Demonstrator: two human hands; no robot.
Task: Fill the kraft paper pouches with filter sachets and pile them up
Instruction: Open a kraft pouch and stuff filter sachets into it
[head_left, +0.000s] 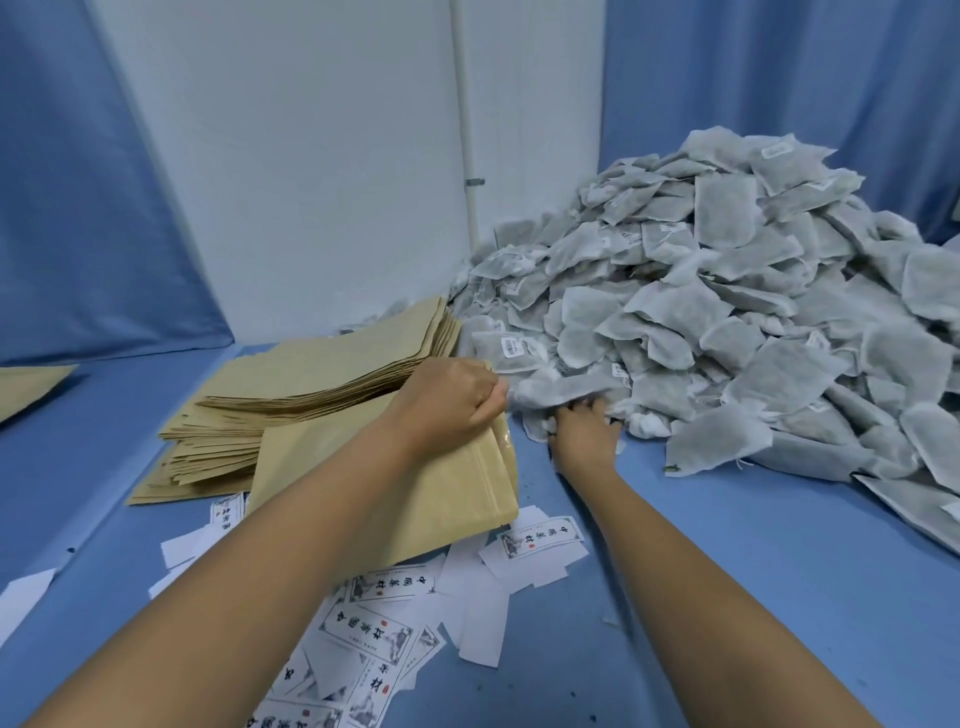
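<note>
Packing room, sachet heap (727, 312), pouch stack (322, 384)

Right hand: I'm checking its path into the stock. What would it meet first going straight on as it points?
The right hand points into the near edge of the filter sachet pile; its fingers seem to touch the lowest sachets, so those come first.

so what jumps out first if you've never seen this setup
A big grey-white heap of filter sachets fills the right side of the blue table. Left of it lies a fanned stack of kraft pouches, with printed labels scattered in front. The left grip holds one pouch by its mouth while the right grip reaches into the heap's near edge.
</note>
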